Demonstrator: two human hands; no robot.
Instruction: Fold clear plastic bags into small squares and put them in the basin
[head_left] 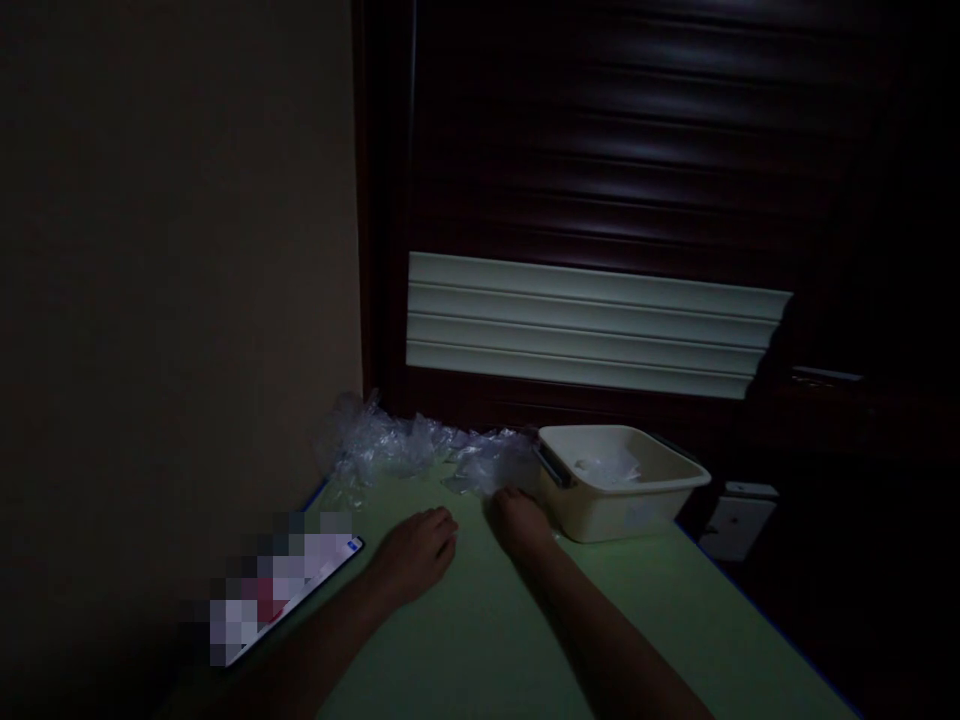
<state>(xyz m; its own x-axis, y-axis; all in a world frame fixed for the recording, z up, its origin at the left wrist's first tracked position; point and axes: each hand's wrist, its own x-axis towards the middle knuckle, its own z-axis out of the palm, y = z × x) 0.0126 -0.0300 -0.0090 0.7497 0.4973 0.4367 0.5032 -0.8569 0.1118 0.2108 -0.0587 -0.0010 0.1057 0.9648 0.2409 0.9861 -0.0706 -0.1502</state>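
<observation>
My left hand (417,552) rests low over the green tabletop, its fingers curled together, and no object shows in it. Further forward, my right hand (521,522) is bent at the fingers close to the crumpled clear plastic bags (420,445). Its fingertips are dark and partly hidden, so I cannot make out what they hold, if anything. Just right of that hand stands a cream plastic basin (622,510) with dark handles. Inside it lies some clear plastic (611,466).
A lit phone (300,580), its screen blurred out, lies left of my left forearm. The green table (465,640) meets a wall on the left and dark slatted panels behind. A white box-like object (739,525) sits beyond the table's right edge. The room is dim.
</observation>
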